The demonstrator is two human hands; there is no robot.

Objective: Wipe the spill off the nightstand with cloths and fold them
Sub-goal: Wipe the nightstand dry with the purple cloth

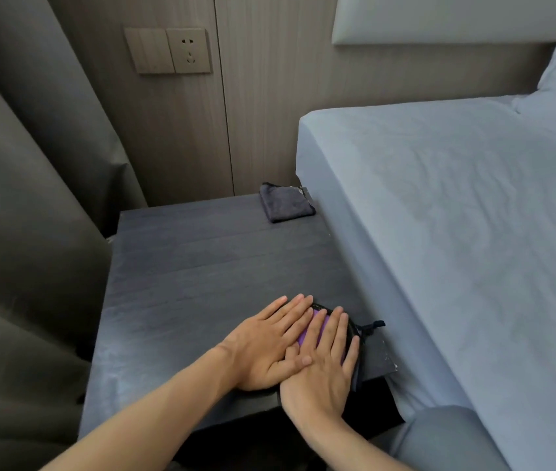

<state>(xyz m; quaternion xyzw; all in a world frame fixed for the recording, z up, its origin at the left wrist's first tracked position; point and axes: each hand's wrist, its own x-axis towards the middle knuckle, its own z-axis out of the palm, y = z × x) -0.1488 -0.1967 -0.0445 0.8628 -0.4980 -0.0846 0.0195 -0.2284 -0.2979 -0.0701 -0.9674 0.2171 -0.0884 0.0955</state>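
Dark wood-grain nightstand top (201, 266), wedged between grey curtain (32, 198) and bed with pale blue sheet (456, 232). Folded dark grey cloth (285, 202) lying at far right corner, against the mattress edge. Purple cloth with black trim (317, 326) at near right edge, mostly covered by both hands; small black loop tag (373, 326) poking out toward the bed. Left hand (264, 345) flat, palm down, fingers straight and together, pressing the purple cloth. Right hand (324, 362) likewise flat, fingers extended, slightly spread, thumb overlapping left hand. Nothing gripped, only pressed. Forearms bare, reaching in from below.
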